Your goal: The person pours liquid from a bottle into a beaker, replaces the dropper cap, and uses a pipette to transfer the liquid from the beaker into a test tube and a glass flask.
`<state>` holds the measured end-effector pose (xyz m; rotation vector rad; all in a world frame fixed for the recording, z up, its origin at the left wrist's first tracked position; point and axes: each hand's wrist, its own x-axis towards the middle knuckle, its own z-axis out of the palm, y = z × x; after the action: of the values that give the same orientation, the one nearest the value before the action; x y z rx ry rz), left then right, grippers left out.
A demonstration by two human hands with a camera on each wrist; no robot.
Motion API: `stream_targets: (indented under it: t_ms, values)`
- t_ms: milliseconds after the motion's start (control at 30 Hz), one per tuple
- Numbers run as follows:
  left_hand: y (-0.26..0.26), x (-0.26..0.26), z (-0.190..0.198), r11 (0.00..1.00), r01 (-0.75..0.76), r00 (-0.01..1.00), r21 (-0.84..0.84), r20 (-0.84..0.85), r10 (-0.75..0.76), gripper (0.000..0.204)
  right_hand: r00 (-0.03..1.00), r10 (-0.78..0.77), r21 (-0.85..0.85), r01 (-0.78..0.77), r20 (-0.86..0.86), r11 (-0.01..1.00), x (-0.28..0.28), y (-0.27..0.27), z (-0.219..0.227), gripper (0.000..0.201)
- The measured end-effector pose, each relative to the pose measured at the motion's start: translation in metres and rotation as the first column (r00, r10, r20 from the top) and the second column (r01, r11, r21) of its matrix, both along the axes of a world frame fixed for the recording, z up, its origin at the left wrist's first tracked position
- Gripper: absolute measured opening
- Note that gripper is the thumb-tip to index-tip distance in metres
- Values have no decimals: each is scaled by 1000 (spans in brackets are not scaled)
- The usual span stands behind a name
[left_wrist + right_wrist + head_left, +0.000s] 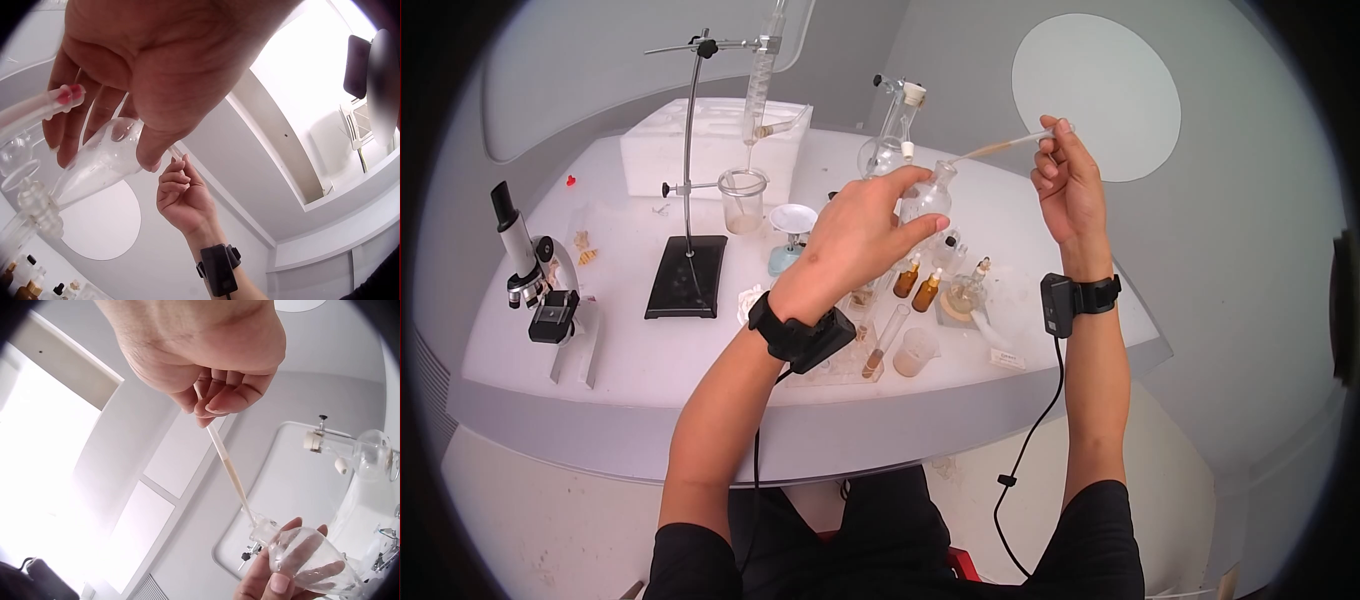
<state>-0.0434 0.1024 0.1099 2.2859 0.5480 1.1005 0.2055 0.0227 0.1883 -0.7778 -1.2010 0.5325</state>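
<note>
My left hand [845, 235] grips a clear, pear-shaped glass separating funnel [927, 203] above the table, its thumb and fingers around the bulb. In the left wrist view, a clear stopcock [39, 203] shows at the narrow end of the funnel [100, 159]. My right hand [1070, 185], raised to the right, pinches a slim dropper pipette [1003, 146] between thumb and fingers. Brownish liquid fills part of the pipette [234, 477], which slants down to the funnel's neck. In the right wrist view, its tip is right at the funnel's mouth [256, 524].
Brown dropper bottles [926, 292], a test tube [886, 340] and a small beaker [916, 352] stand below my hands. Leftward are a balance [792, 220], a retort stand [687, 275] with a condenser, and a microscope [525, 260]. A white foam box [650, 165] stands behind.
</note>
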Motion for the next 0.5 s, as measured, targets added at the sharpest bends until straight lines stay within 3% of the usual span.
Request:
stream_targets:
  t_ms: [267, 333, 500]
  values:
    - [2, 2, -5, 1000, -5, 1000, 13, 10, 5, 61, 1000, -9, 2, 9, 4, 1000, -3, -1, -1, 33]
    - [5, 5, -10, 998, 1, 993, 66, 117, -8, 55, 1000, -2, 6, 2, 7, 1000, -3, -1, -1, 33]
    - [2, 2, -4, 999, -11, 998, 41, 59, 9, 57, 1000, -9, 11, 9, 14, 1000, -2, 1, 0, 33]
